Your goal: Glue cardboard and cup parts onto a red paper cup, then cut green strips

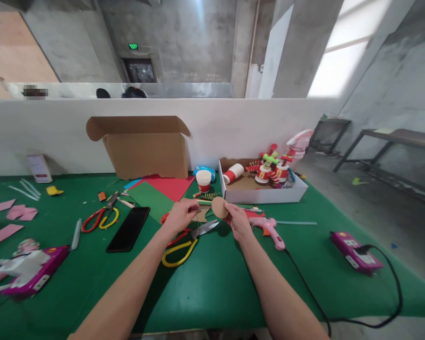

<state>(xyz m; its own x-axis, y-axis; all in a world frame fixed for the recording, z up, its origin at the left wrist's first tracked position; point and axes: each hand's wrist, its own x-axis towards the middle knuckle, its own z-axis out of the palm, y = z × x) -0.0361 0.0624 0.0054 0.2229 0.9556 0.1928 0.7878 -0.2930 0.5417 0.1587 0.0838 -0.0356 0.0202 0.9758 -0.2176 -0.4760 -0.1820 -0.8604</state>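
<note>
- One cardboard disc (pixel 219 208) is held above the green table (pixel 212 293), in front of the person; its flat face is turned toward the wearer. Being round, it shows no long axis.
- Right hand (pixel 238 219): closed on the disc's right edge.
- Left hand (pixel 184 215): fingers drawn together near a cardboard scrap (pixel 201 215), left of the disc. From where I stand, I cannot tell whether it grips anything.
- Scissors (pixel 189 241), below the two hands: long axis diagonal, blade tips toward the upper right, yellow and red handles toward the lower left.
- Pink glue gun (pixel 269 227), right of the right hand: nozzle toward that hand, a pale stick projecting rightward from the rear.
- Shallow white-sided box (pixel 265 196): contains one red-and-white paper cup (pixel 233 174) lying on its side, plus red, white and green figures (pixel 269 166) with spring-like parts, grouped at the right.
- Second paper cup (pixel 203 181): upright, left of the box; contents not visible.
- Brown carton (pixel 147 153): stands against the white partition (pixel 205 134), flap raised.
</note>
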